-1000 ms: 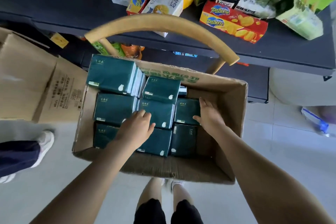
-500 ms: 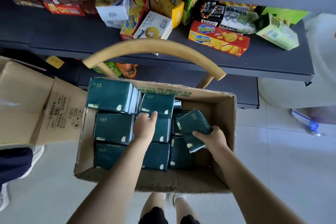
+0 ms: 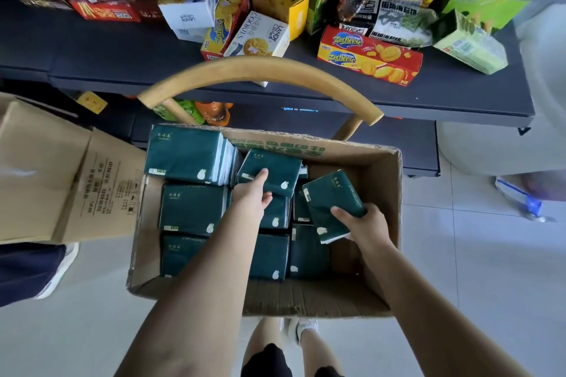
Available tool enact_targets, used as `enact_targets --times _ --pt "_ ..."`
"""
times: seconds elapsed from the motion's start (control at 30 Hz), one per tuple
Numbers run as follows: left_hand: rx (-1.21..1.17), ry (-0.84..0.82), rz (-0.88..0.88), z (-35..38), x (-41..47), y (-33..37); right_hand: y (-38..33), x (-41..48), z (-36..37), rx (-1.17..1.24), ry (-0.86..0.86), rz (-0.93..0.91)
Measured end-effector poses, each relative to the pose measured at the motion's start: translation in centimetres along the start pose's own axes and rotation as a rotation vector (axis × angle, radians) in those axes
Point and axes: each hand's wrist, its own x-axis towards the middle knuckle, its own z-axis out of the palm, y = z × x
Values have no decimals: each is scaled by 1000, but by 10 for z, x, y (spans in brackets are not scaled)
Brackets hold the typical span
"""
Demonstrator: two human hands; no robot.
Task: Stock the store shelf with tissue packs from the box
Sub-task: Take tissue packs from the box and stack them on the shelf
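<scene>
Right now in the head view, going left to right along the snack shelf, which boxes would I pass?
Red flat stick-snack box → white upright Landy box → white tilted Landy Cookies box → red and yellow Zecheese box → pale green clear-wrapped pack.

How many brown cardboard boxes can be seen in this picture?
2. One open box in the middle holds the tissue packs. A second box stands at its left, partly cut off. Others may be hidden out of view.
</scene>
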Motion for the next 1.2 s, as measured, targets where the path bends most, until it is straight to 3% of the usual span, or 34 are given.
enact_targets --times 0.23,0.43,0.63,0.8,1.03,1.2 --pt "-112 -105 16 -35 -64 -2 -47 -41 -45 -87 37 -208" --pt "-219 -269 225 -72 -156 24 -126 -99 -96 -59 6 -432" --pt "-322 -414 643 -102 -246 87 -217 -165 -136 -17 -36 -688" --pt "-309 -517 869 -134 -322 149 -285 -222 -162 -11 -60 -928" --pt "-323 -612 1047 -174 -380 232 -375 -290 -178 -54 57 -1132" --pt "-323 -700 1076 -195 -386 299 -438 -320 -170 -74 154 -1207"
